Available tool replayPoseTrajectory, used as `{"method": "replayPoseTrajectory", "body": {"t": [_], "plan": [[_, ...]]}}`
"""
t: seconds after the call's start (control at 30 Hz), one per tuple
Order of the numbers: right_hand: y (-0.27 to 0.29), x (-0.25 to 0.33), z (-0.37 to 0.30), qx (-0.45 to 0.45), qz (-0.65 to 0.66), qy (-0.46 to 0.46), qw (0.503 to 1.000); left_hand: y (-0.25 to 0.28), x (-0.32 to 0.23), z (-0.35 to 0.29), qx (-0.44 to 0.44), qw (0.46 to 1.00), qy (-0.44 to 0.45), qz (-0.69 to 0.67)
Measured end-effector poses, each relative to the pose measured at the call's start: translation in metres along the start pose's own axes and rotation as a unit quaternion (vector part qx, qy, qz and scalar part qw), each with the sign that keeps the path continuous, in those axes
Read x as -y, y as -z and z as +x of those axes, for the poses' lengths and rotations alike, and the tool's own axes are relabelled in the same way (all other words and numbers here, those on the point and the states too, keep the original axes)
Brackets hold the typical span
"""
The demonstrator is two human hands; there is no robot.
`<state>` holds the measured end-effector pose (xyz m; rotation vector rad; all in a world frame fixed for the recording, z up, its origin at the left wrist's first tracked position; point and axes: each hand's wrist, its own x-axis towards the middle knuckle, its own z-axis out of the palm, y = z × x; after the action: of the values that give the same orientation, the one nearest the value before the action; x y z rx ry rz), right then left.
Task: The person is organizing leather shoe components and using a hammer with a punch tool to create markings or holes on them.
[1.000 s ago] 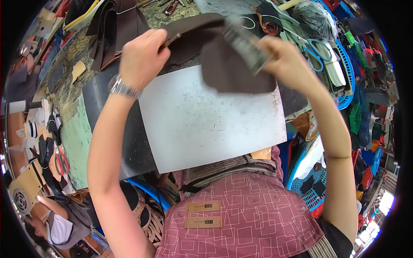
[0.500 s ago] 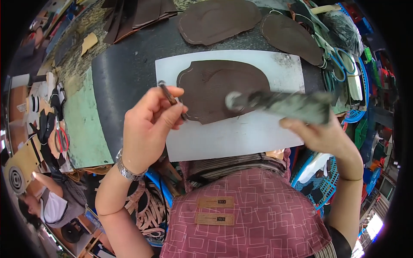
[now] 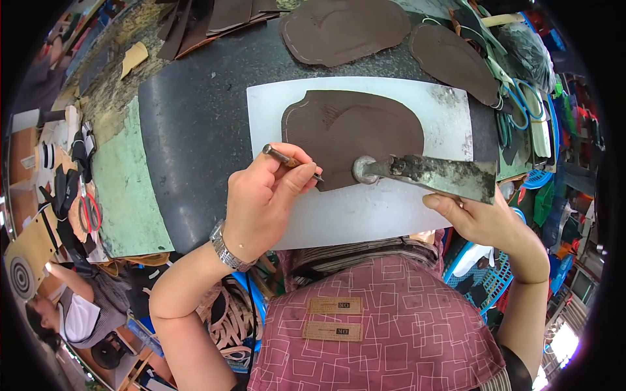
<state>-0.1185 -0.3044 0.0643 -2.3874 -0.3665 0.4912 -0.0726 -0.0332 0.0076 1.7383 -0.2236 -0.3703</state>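
On a white board lies a dark brown leather piece with a rounded outline and light marks along its left edge. My left hand is closed round a slim metal punch, which slants down to the right; its lower end is at the leather's lower left edge. To the right, my right hand grips a hammer. The worn grey head points left, its round face over the leather's lower edge and apart from the punch. Its handle is mostly hidden behind the head and my fingers.
Two similar leather pieces lie beyond the board on a black mat. Leather strips are stacked at the far left. Blue-handled scissors sit at the right, red-handled scissors at the left. Another person is at lower left.
My left hand has moved right with the punch, which now reaches the leather's lower left edge. The hammer, blurred before, is now sharp and sits slightly lower.
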Motion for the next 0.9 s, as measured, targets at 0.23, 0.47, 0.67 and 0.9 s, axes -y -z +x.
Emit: {"method": "replayPoseTrajectory", "body": {"t": [0.23, 0.47, 0.67, 0.9], "plan": [[0.001, -0.002, -0.003, -0.02, -0.005, 0.053, 0.998, 0.008, 0.004, 0.0, 0.007, 0.996, -0.013, 0.09], [0.0, -0.002, -0.002, 0.0, -0.054, 0.056, 0.997, 0.01, 0.009, -0.007, 0.094, 0.882, -0.344, 0.308], [0.0, 0.001, -0.002, 0.015, -0.066, 0.03, 0.997, 0.009, 0.017, -0.016, 0.124, 0.761, -0.476, 0.422], [0.002, 0.001, -0.001, 0.015, -0.084, 0.037, 0.996, 0.031, -0.01, -0.003, 0.148, 0.967, -0.153, 0.14]]}}
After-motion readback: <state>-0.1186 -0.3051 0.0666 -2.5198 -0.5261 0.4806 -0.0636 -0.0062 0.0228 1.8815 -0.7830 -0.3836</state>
